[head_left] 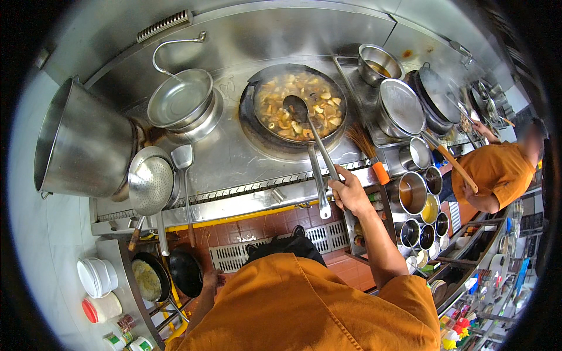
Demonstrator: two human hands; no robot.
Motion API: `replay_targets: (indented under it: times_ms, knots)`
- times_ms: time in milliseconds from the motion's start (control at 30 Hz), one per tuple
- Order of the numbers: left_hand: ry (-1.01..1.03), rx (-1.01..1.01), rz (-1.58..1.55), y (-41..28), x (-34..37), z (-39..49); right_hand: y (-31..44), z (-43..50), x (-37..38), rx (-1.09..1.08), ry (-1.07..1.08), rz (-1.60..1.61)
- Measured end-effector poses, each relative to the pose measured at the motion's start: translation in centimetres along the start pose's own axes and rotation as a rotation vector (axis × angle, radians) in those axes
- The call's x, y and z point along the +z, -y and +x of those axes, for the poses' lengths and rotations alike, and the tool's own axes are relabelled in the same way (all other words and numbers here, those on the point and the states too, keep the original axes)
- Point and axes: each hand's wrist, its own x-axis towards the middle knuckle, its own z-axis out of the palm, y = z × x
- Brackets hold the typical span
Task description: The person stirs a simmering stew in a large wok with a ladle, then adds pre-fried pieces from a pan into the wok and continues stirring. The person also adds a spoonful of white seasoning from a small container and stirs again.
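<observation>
My right hand point(352, 193) grips the long metal handle of a wok ladle point(297, 107). The ladle's dark bowl rests in a wok point(255, 103) of steaming brown broth with chunks of food point(322, 116). The wok's own metal handle point(319, 184) points towards me, beside the ladle's shaft and left of my fingers. Low by my side is my left hand point(213, 279), partly hidden by my orange shirt point(281, 307). It is close to the edge of a black pan point(184, 267); whether it touches the pan is unclear.
Left stand a large stockpot point(88, 140), a perforated skimmer point(151, 186), a spatula point(184, 160) and a metal basin point(181, 98) below a curved faucet point(175, 41). Right are a bristle brush point(366, 151), a strainer point(401, 105) and several sauce pots point(412, 193). A co-worker point(494, 175) works further right.
</observation>
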Motion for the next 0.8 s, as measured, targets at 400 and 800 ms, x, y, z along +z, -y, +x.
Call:
replay_targets:
  times_ms: [400,800]
  knots:
    - [0.018,0.084,0.045,1.5,0.0,0.9,0.5,-0.1,-2.4,0.168,0.069,0.688]
    - [-0.024,-0.090,-0.030,-1.4,0.3,-0.6,1.6,-1.0,-3.4,0.083,-0.039,0.358]
